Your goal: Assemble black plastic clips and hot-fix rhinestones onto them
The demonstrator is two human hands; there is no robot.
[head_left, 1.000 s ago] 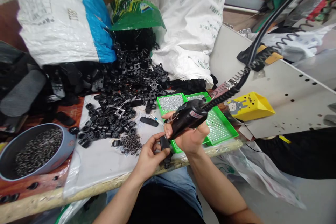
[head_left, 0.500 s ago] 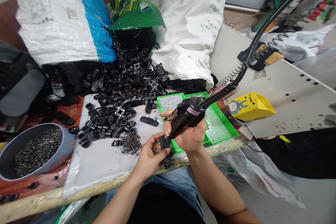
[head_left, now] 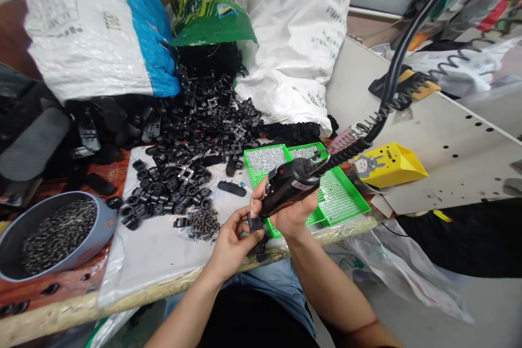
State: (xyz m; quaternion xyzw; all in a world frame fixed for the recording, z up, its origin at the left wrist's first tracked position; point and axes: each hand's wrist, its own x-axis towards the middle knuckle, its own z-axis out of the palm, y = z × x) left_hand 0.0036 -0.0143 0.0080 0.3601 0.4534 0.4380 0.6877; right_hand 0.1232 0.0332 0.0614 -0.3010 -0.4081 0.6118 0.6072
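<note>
My right hand (head_left: 294, 213) is shut around a black corded hand tool (head_left: 289, 186), which resembles a hot-fix applicator. Its narrow tip points down at a small black plastic piece (head_left: 255, 224) held in the fingers of my left hand (head_left: 232, 244). The tip is very close to the piece, though I cannot tell if they touch. Behind my right hand lie green trays (head_left: 345, 196) filled with tiny silvery studs. A small heap of dark studs (head_left: 203, 224) lies on a white sheet (head_left: 155, 263) to the left of my left hand.
A large pile of black plastic parts (head_left: 204, 119) spreads in front of white woven sacks (head_left: 293, 38). A grey bowl (head_left: 106, 223) of dark beads stands at the left. A yellow box (head_left: 389, 166) sits on a pale perforated panel (head_left: 460, 168) at the right.
The tool in my right hand has dropped slightly, bringing its tip closer to the black piece. My left hand has barely moved.
</note>
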